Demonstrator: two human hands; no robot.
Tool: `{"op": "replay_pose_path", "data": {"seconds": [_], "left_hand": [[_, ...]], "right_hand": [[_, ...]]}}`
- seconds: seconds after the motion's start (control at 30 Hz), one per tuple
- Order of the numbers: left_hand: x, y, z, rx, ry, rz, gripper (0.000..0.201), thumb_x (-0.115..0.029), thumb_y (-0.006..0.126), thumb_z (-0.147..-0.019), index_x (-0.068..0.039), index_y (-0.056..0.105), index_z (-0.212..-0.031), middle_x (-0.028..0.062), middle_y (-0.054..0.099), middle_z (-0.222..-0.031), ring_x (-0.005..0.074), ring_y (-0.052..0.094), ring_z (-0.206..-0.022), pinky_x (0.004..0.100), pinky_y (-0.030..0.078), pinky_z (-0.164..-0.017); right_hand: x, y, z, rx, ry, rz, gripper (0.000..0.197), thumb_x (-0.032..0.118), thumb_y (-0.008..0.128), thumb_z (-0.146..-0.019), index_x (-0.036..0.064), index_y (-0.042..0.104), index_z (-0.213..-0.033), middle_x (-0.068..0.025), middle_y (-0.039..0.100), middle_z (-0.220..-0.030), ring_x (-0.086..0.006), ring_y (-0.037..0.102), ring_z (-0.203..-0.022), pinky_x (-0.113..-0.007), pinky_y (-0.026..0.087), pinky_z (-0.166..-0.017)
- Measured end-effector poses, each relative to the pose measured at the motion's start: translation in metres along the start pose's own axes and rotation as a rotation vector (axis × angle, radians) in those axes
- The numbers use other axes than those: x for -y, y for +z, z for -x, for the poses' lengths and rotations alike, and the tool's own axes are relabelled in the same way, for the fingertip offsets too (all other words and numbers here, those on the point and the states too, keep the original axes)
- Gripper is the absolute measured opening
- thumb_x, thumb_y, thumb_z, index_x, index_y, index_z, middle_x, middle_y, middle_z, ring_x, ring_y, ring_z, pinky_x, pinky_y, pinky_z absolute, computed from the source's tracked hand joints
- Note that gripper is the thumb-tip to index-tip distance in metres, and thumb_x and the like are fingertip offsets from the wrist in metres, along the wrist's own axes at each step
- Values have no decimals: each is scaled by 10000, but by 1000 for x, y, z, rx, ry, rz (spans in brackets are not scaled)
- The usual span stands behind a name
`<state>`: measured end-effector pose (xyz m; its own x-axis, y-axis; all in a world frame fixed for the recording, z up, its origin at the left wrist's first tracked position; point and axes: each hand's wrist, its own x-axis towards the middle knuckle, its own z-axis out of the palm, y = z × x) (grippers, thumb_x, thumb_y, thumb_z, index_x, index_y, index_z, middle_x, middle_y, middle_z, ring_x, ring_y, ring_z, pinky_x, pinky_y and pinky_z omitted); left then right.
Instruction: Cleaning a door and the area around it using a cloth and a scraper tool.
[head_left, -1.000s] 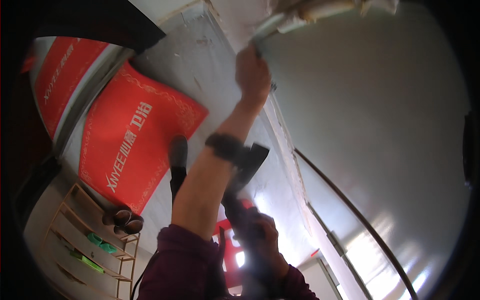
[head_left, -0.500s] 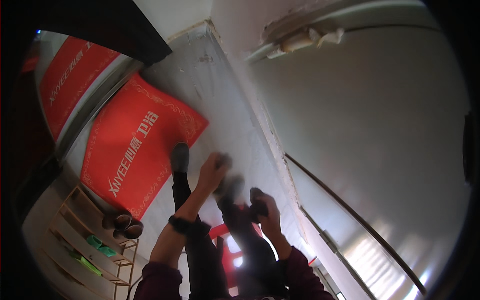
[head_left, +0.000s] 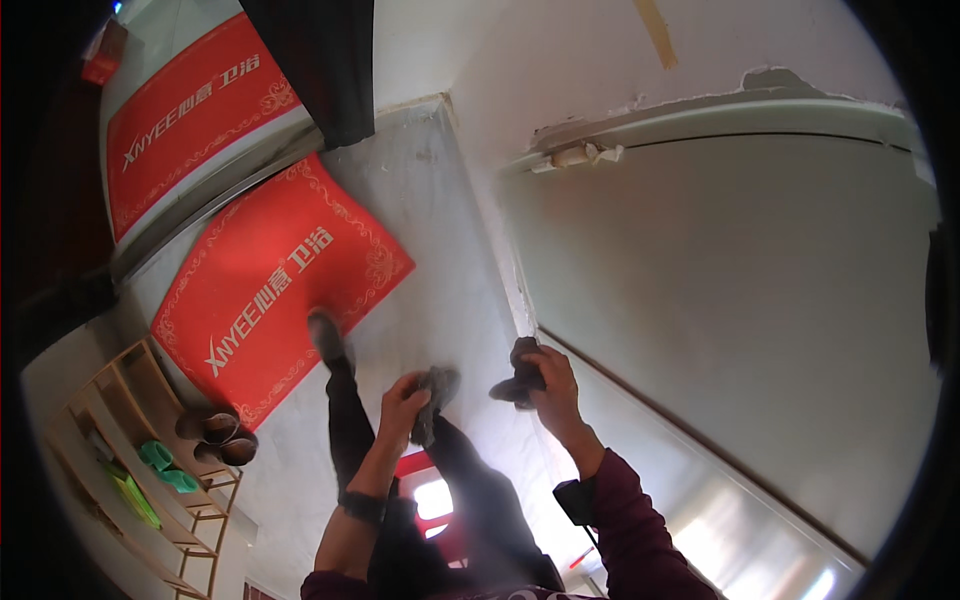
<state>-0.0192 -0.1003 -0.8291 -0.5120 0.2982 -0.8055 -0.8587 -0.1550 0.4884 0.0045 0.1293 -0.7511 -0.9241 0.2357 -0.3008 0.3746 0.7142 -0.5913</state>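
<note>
My left hand (head_left: 400, 405) is closed on a crumpled dark grey cloth-like piece (head_left: 430, 410), held in front of my right shoe (head_left: 450, 384). My right hand (head_left: 556, 390) grips a dark, two-lobed item (head_left: 520, 380) with a paler lower end; its exact kind is unclear. The two held things are apart, mine on the right being beside the base of the wall. My left shoe (head_left: 325, 336) rests at the edge of a red mat (head_left: 270, 270), with that dark-trousered leg stretched forward.
Another red mat (head_left: 190, 110) lies beyond a metal door sill (head_left: 225, 195). At left stands a wooden rack (head_left: 130, 390) with green slippers (head_left: 165, 465); brown shoes (head_left: 220, 435) sit beside it. A large grey panel (head_left: 740, 280) fills the right. A red stool (head_left: 415, 465) shows between my legs.
My hands have moved apart: the right rose up and to the right with its dark item, the left dropped slightly with the cloth. The view has shifted, and my left foot appears lower.
</note>
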Motion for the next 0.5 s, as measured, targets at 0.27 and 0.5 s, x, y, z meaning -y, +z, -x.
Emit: {"op": "replay_pose_path", "data": {"seconds": [0.27,0.5], "left_hand": [[85,-34,-17,60,-93,-227,310,-38,514,-719,-10,554,-1024,39,590,-846,110,549,-764,240,440,-679],[109,-27,-20,50,-72,-444,306,-87,532,-690,-54,574,-991,105,603,-858,214,582,-776,295,452,-713]], "right_hand": [[12,-14,-110,-50,-318,305,474,-4,625,-540,93,560,-999,-153,506,-1067,-339,476,-982,-403,375,-818],[47,-56,-193,-256,-666,761,396,101,662,-535,84,584,-922,-113,521,-1027,-287,500,-938,-376,393,-727]]}}
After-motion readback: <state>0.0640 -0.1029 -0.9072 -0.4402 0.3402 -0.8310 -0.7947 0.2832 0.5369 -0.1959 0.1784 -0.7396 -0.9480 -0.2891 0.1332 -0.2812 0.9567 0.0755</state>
